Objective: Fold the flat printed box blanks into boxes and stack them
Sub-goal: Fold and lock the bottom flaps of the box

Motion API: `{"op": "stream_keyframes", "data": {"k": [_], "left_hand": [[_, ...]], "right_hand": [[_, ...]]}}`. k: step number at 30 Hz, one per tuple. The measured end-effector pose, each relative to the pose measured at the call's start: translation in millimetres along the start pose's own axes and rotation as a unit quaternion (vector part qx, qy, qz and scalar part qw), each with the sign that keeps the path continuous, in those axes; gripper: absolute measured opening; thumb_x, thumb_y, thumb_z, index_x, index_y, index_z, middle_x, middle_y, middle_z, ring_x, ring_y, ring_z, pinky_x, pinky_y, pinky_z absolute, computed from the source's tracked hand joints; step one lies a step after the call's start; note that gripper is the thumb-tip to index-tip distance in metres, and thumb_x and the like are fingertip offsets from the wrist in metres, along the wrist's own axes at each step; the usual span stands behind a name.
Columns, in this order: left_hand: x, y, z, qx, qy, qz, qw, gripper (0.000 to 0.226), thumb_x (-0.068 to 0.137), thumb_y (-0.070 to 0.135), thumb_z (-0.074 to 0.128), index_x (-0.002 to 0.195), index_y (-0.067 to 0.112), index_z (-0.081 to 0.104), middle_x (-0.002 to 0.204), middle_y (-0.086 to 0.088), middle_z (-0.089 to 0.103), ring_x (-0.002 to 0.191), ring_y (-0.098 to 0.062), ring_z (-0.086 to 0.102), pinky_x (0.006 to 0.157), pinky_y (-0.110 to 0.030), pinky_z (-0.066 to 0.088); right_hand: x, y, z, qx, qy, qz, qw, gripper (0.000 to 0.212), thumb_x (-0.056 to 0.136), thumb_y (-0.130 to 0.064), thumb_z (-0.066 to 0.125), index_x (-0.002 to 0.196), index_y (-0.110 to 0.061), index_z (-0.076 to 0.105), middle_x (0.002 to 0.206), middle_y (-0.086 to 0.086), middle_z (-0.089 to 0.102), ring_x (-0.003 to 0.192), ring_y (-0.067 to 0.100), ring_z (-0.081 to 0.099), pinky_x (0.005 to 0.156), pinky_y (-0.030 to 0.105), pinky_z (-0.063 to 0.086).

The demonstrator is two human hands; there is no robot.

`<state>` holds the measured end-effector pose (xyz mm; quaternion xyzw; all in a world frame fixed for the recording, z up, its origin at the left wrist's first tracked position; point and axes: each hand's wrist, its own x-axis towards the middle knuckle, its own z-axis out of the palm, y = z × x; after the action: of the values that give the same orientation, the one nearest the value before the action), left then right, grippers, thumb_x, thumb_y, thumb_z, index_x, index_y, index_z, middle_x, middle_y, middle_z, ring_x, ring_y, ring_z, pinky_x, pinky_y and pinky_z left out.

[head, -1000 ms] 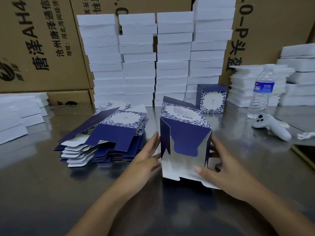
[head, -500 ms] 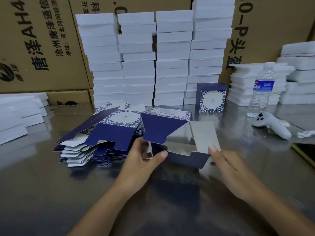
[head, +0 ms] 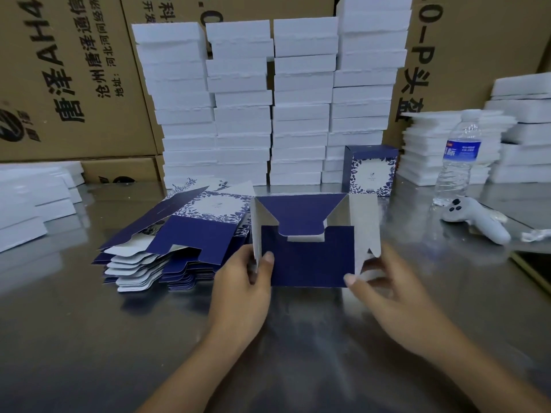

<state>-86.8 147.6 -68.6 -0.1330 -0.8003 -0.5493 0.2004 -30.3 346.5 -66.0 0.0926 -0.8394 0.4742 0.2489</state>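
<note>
Half-folded box (head: pixel 310 257) between left hand (head: pixel 241 281) and right hand (head: pixel 384 287)

The half-folded box (head: pixel 310 260) shows deep navy flaps outside and plain grey-white card inside. At its 9 o'clock, the pile of flat blanks (head: pixel 190 242) is the same navy, with white undersides at the edges and a white top panel framed by a blue leaf print. At 1 o'clock the finished box (head: pixel 371 174) has navy sides and a white front with that blue leaf border. At 12 o'clock the stacked blocks (head: pixel 244 114) are plain white, before brown cartons (head: pixel 68 79) printed in black. The water bottle (head: pixel 460 150) at 2 o'clock is clear with a blue label. The controller (head: pixel 477 225) at 3 o'clock is white with black buttons. The table (head: pixel 89 338) is glossy grey.
</note>
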Motion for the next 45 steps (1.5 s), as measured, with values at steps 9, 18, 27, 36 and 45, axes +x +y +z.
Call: {"op": "stream_keyframes", "data": {"k": [9, 18, 27, 36, 45], "left_hand": [[-1.9, 3.7, 8.1, 0.034, 0.044, 0.018, 0.998, 0.028, 0.094, 0.019, 0.053, 0.067, 0.016, 0.048, 0.051, 0.003, 0.045, 0.053, -0.007, 0.047, 0.049, -0.017, 0.034], [-10.6, 11.7, 14.0, -0.036, -0.099, -0.081, 0.991, 0.029, 0.098, 0.036, 0.043, 0.126, 0.028, 0.044, 0.086, -0.006, 0.061, 0.062, -0.013, 0.063, 0.067, -0.034, 0.054], [-12.3, 18.5, 19.7, -0.325, -0.089, -0.222, 0.915, 0.035, 0.097, 0.002, 0.048, 0.127, 0.02, 0.044, 0.052, -0.006, 0.06, 0.041, -0.015, 0.055, 0.043, -0.023, 0.047], [-14.4, 25.3, 26.1, -0.384, -0.114, -0.258, 0.879, 0.031, 0.097, 0.001, 0.045, 0.124, 0.014, 0.037, 0.05, -0.011, 0.062, 0.039, -0.019, 0.058, 0.04, -0.023, 0.049], [-19.4, 28.1, 24.1, -0.366, -0.14, -0.238, 0.888, 0.037, 0.095, -0.001, 0.05, 0.128, 0.0, 0.035, 0.052, -0.01, 0.061, 0.041, -0.017, 0.057, 0.042, -0.022, 0.047]], "right_hand": [[1.6, -8.9, 9.4, -0.048, 0.016, 0.214, 0.975, 0.06, 0.072, -0.069, 0.04, 0.061, -0.012, 0.055, 0.054, 0.001, 0.061, 0.048, 0.01, 0.054, 0.055, 0.024, 0.041], [6.0, -17.0, 11.1, 0.243, 0.062, 0.318, 0.914, 0.038, 0.094, -0.024, 0.053, 0.06, -0.007, 0.052, 0.044, 0.002, 0.048, 0.036, 0.009, 0.037, 0.04, 0.017, 0.034], [5.8, -24.3, 15.4, 0.261, 0.082, 0.346, 0.898, 0.039, 0.092, -0.028, 0.057, 0.059, -0.008, 0.052, 0.044, 0.005, 0.048, 0.036, 0.012, 0.04, 0.041, 0.021, 0.037], [1.4, -31.4, 17.6, 0.3, 0.045, 0.409, 0.86, 0.036, 0.093, -0.022, 0.057, 0.061, -0.008, 0.049, 0.041, 0.002, 0.045, 0.031, 0.01, 0.037, 0.035, 0.019, 0.034], [-2.2, -36.6, 25.0, 0.333, 0.006, 0.406, 0.851, 0.044, 0.086, -0.032, 0.064, 0.047, -0.012, 0.058, 0.046, 0.007, 0.048, 0.036, 0.014, 0.041, 0.038, 0.021, 0.037]]}}
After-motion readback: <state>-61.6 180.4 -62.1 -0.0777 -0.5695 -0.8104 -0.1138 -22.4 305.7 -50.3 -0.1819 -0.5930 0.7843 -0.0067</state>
